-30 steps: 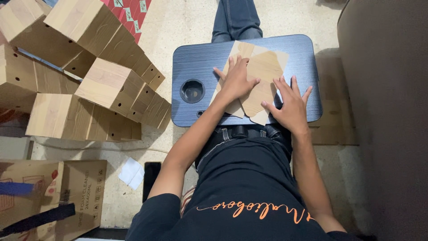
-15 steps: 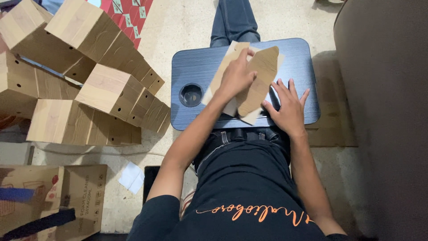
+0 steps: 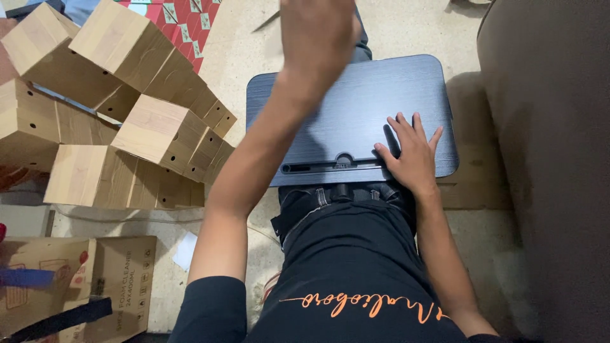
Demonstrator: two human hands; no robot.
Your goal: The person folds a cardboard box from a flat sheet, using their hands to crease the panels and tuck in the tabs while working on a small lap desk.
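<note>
two hands are in sight from the head camera, and they sit well apart. the right hand [image 3: 413, 155] lies flat, palm down, fingers spread, on the near right part of a dark blue lap desk [image 3: 356, 95] that rests across the person's lap; it grasps nothing, it only presses on the ribbed top. just left of its thumb runs a long narrow slot [image 3: 330, 166] along the desk's near edge. the left hand [image 3: 318, 35] is raised high above the desk's far left corner, close to the camera and blurred; whether its fingers are curled or loose i cannot tell, and nothing shows in it. its forearm crosses the desk's left edge on the way down to a black sleeve [image 3: 213, 311]. the person wears a black shirt with orange lettering [image 3: 368, 305] and dark jeans [image 3: 356, 28], one leg stretching out beyond the desk.

left of the desk, on the pale floor, lies a heap of folded wood-print cardboard boxes [image 3: 127, 121], tilted and leaning on one another. beyond them is a red patterned sheet [image 3: 184, 19]. at the lower left sits a brown carton [image 3: 70, 279] with a dark strap across it, and a white scrap of paper [image 3: 185, 249] lies beside it. a large brown surface [image 3: 546, 127] fills the right side.
</note>
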